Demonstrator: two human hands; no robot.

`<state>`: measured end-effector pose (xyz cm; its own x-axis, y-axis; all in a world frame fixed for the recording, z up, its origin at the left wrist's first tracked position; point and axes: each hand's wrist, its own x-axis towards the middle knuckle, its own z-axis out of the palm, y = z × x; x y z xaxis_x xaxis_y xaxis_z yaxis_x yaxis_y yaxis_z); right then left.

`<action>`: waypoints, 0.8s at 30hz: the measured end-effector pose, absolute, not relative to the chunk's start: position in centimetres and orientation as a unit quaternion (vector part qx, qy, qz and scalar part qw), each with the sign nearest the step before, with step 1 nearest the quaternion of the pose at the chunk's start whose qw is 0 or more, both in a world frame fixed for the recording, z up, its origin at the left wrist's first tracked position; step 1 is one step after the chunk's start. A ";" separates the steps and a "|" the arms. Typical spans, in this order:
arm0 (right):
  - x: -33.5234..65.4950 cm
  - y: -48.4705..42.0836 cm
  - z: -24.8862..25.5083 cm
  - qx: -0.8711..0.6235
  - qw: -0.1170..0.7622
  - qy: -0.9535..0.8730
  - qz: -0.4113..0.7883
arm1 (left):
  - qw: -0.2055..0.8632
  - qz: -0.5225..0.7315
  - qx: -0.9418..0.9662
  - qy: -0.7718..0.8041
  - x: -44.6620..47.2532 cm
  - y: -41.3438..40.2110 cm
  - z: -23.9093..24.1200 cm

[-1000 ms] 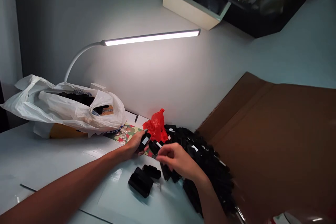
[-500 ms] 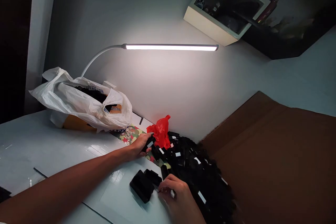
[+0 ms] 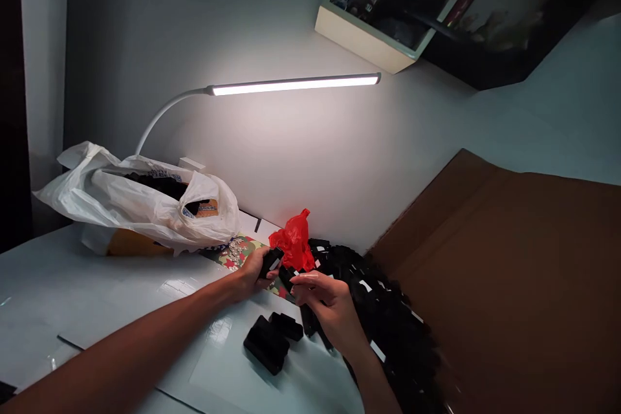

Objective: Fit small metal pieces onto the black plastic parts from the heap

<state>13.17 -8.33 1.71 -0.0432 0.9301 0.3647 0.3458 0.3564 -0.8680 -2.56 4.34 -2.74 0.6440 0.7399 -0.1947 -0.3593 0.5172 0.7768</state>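
Observation:
My left hand is closed around a small black block-shaped piece with a white label on its side. Close to it on the right, my right hand is in a pinch, thumb and forefinger together; whatever sits between the tips is too small to make out. Its fingertips overlap another black piece, and whether they touch it I cannot tell. Below the hands, a larger black block and a smaller black piece lie side by side on the white tabletop.
A heap of black pieces, some with white labels, lies against a cardboard box. Behind the hands are a red plastic bag and a patterned sheet with small shiny bits. A white plastic bag stands left beneath a lit lamp.
My right hand has risen from beside the black blocks on the tabletop to just right of my left hand. The left hand keeps its black piece. The whole view has shifted slightly.

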 end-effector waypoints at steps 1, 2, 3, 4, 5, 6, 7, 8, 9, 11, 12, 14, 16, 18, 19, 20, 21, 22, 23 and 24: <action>13.1 -7.8 1.0 -0.476 0.512 -0.643 0.312 | 0.839 0.317 0.350 0.270 -2.5 4.6 -3.0; 13.2 -7.4 0.3 -0.475 0.523 -0.630 0.322 | 0.846 0.311 0.339 0.270 -2.6 4.9 -3.2; 13.3 -7.0 -0.4 -0.479 0.530 -0.621 0.323 | 0.850 0.305 0.332 0.273 -2.7 5.1 -3.3; 13.5 -6.8 -0.9 -0.488 0.534 -0.618 0.310 | 0.852 0.305 0.327 0.273 -2.8 5.2 -3.3; 13.8 -6.6 -1.2 -0.499 0.537 -0.618 0.283 | 0.852 0.309 0.325 0.271 -2.9 5.3 -3.2; 14.1 -6.5 -1.4 -0.511 0.540 -0.620 0.250 | 0.850 0.312 0.326 0.272 -3.0 5.3 -3.0; 14.4 -6.4 -1.5 -0.522 0.543 -0.621 0.217 | 0.849 0.313 0.328 0.273 -3.1 5.3 -2.8; 14.7 -6.4 -1.5 -0.529 0.547 -0.621 0.188 | 0.848 0.313 0.329 0.274 -3.2 5.3 -2.5; 14.9 -6.3 -1.4 -0.534 0.549 -0.620 0.171 | 0.848 0.311 0.328 0.277 -3.3 5.3 -2.3; 15.1 -6.3 -1.3 -0.534 0.552 -0.622 0.155 | 0.850 0.319 0.318 0.274 -3.4 5.3 -1.9; 15.1 -6.4 -1.3 -0.531 0.552 -0.625 0.150 | 0.851 0.329 0.310 0.267 -3.5 5.4 -1.8; 14.9 -6.5 -1.4 -0.523 0.550 -0.636 0.138 | 0.855 0.349 0.293 0.250 -3.6 5.6 -1.7; 14.4 -6.6 -1.5 -0.517 0.549 -0.644 0.129 | 0.859 0.360 0.276 0.236 -3.7 5.6 -1.6; 14.0 -6.7 -1.5 -0.515 0.547 -0.647 0.128 | 0.861 0.368 0.268 0.225 -3.7 5.6 -1.4; 13.9 -6.8 -1.5 -0.516 0.544 -0.648 0.130 | 0.861 0.372 0.269 0.220 -3.6 5.5 -1.2; 13.8 -6.8 -1.5 -0.517 0.540 -0.650 0.133 | 0.859 0.375 0.272 0.217 -3.6 5.4 -1.1; 13.7 -6.8 -1.5 -0.519 0.535 -0.653 0.136 | 0.857 0.376 0.276 0.217 -3.5 5.3 -0.9; 13.8 -6.8 -1.5 -0.520 0.531 -0.655 0.140 | 0.855 0.377 0.279 0.220 -3.4 5.2 -0.7; 13.8 -6.7 -1.4 -0.521 0.527 -0.656 0.143 | 0.853 0.378 0.281 0.225 -3.3 5.1 -0.6; 13.9 -6.7 -1.4 -0.524 0.525 -0.655 0.146 | 0.851 0.379 0.282 0.230 -3.2 5.0 -0.5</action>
<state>13.94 -6.67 -1.41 0.0992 0.8390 0.5351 0.5331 0.4092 -0.7405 -3.19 5.04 -0.46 0.6072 0.7744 -0.1778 -0.5146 0.5538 0.6546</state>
